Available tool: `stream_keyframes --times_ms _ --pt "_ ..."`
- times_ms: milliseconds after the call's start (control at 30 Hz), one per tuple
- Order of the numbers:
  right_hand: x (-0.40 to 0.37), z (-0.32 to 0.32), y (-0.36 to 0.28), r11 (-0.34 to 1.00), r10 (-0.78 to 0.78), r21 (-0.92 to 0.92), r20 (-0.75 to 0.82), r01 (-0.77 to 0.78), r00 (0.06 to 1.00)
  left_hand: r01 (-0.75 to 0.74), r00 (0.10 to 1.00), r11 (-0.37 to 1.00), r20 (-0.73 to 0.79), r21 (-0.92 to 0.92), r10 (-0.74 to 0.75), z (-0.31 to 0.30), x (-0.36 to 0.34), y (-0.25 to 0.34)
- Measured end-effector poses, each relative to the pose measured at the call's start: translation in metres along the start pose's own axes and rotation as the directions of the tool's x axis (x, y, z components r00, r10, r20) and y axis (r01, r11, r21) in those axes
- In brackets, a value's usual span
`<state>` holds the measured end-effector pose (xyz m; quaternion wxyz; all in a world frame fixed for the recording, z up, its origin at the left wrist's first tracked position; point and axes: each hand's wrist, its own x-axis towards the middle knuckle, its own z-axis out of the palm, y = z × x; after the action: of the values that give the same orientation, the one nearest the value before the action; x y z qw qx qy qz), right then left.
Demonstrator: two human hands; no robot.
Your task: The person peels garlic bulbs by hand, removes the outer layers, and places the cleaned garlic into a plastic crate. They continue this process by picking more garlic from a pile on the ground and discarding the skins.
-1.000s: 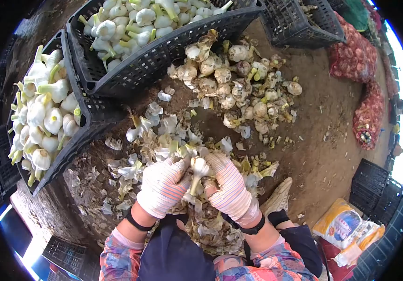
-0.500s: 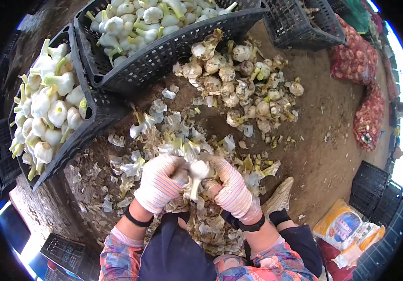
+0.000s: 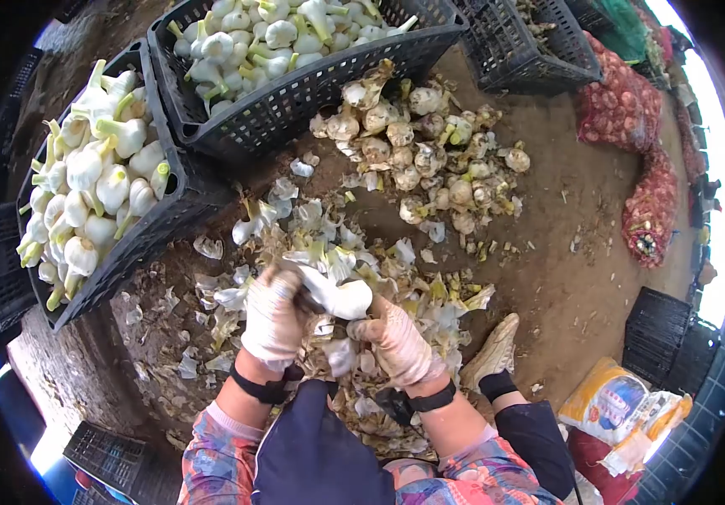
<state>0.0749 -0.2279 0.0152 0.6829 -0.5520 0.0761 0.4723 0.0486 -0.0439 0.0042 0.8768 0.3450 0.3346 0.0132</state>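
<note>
A peeled white garlic bulb (image 3: 344, 299) lies tilted between my gloved hands, its stem running up to the left. My left hand (image 3: 273, 318) is closed around the stem end. At the bulb's lower right, my right hand (image 3: 400, 341) has its fingers curled in, close against the root end; what they hold, if anything, is hidden. A piece of pale garlic skin (image 3: 341, 357) shows just below the bulb, between the hands. Under both hands spreads a heap of papery garlic skins (image 3: 371, 408).
Black crates of clean garlic stand at left (image 3: 173, 202) and behind (image 3: 295, 93). A pile of unpeeled garlic bulbs (image 3: 430, 156) lies on the dirt floor (image 3: 560, 295). Red mesh sacks (image 3: 623, 97), another crate (image 3: 531, 63) and a yellow-white bag (image 3: 615, 408) are on the right.
The bulb has turned from stem-down to lying sideways, stem to the upper left. My left hand has shifted left and rotated onto the stem; my right hand has dropped slightly.
</note>
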Motion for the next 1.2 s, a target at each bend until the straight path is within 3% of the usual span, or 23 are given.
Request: stream_keyframes --times_ms 33,67,133,200,267,300,333,433,500,533,600,667,700,733,800,867,933,1000,1033,1067,1100,1133,1200 --pt "-0.002 -0.002 0.007 0.973 -0.007 0.23 0.062 -0.007 0.998 -0.036 0.995 0.999 -0.092 -0.019 0.034 -0.008 0.009 -0.004" --pt "-0.005 -0.001 0.008 0.973 -0.004 0.23 0.058 -0.009 0.998 0.041 0.988 0.953 -0.13 -0.3 -0.084 -0.01 0.016 0.006" --pt "-0.007 0.004 0.003 0.924 -0.071 0.38 0.055 0.045 0.996 -0.052 0.983 0.926 -0.185 -0.373 -0.019 -0.019 0.027 0.004" --pt "-0.009 0.004 -0.008 0.854 -0.026 0.518 0.124 -0.043 0.992 -0.167 0.96 0.954 0.18 -0.249 0.214 0.005 0.015 0.013" --pt "-0.008 0.005 -0.006 0.739 0.036 0.667 0.095 -0.091 0.995 0.017 0.986 0.947 0.151 0.322 -0.069 0.018 0.0 0.026" --pt "-0.009 0.006 -0.008 0.699 0.049 0.705 0.122 -0.121 0.991 0.161 0.942 0.926 0.227 0.34 -0.247 0.01 -0.007 0.025" --pt "-0.011 0.008 -0.012 0.695 0.052 0.708 0.126 -0.127 0.991 -0.027 0.943 0.842 0.294 0.539 -0.158 0.001 -0.01 0.011" --pt "-0.012 0.005 -0.015 0.766 0.088 0.614 0.196 -0.192 0.977 -0.173 0.919 0.835 0.391 0.523 -0.055 0.004 -0.01 0.013" --pt "-0.026 -0.006 0.007 0.749 0.097 0.634 0.182 -0.193 0.978 -0.348 0.92 0.512 0.39 0.786 0.028 0.005 -0.01 0.015" --pt "-0.03 -0.003 0.004 0.731 0.107 0.654 0.171 -0.194 0.979 -0.347 0.921 0.514 0.389 0.785 0.027 0.004 -0.004 0.013" --pt "-0.034 0.009 -0.008 0.803 0.014 0.583 0.192 -0.126 0.981 -0.011 0.999 0.762 0.048 0.647 -0.026 -0.002 0.013 0.011" --pt "-0.035 0.011 -0.011 0.843 0.004 0.536 0.088 -0.051 0.996 0.171 0.985 0.807 -0.072 0.565 -0.159 0.003 0.013 0.032" --pt "-0.029 0.013 -0.026 0.9 0.051 0.424 0.124 -0.099 0.991 -0.373 0.928 0.366 0.347 0.852 0.138 -0.039 0.032 0.002" --pt "-0.021 0.01 -0.032 0.956 0.121 0.263 0.053 -0.131 0.991 -0.69 0.659 -0.301 0.743 0.658 0.112 -0.088 0.048 -0.021" --pt "-0.008 0.016 -0.036 0.998 0.056 -0.02 -0.066 -0.057 0.996 -0.195 0.981 0.05 0.196 0.979 -0.009 -0.049 0.02 0.0" --pt "-0.003 0.023 -0.035 0.996 0.048 -0.078 -0.06 -0.052 0.997 -0.198 0.978 0.498 0.206 0.845 0.039 -0.035 0.007 0.003" --pt "0.002 0.031 -0.024 0.964 -0.064 -0.258 0.022 0.068 0.998 0.045 0.936 0.893 0.294 0.448 -0.194 -0.016 -0.012 0.018" --pt "0.001 0.04 -0.029 0.981 0.034 -0.194 0.18 0.002 0.983 -0.026 0.956 0.879 0.27 0.476 -0.117 -0.011 -0.018 0.031" --pt "0.002 0.04 -0.039 0.778 -0.133 -0.563 0.284 0.278 0.949 0.014 0.978 0.769 0.152 0.64 -0.144 -0.008 -0.026 0.057" --pt "0.0 0.044 -0.039 0.91 -0.185 -0.318 0.263 0.266 0.947 0.064 0.984 0.632 0.057 0.772 -0.169 -0.002 -0.034 0.079" --pt "-0.003 0.038 -0.039 0.862 -0.105 -0.466 0.217 0.197 0.971 -0.055 0.997 0.753 0.081 0.655 0.003 -0.006 -0.04 0.091" --pt "-0.003 0.028 -0.039 0.794 -0.025 -0.597 0.158 0.115 0.987 -0.325 0.946 0.927 0.066 0.189 0.318 -0.024 -0.05 0.082" --pt "0.005 0.008 -0.035 0.548 -0.161 -0.81 0.143 0.209 0.977 -0.719 0.692 0.648 -0.179 -0.251 0.699 -0.025 -0.039 0.114"
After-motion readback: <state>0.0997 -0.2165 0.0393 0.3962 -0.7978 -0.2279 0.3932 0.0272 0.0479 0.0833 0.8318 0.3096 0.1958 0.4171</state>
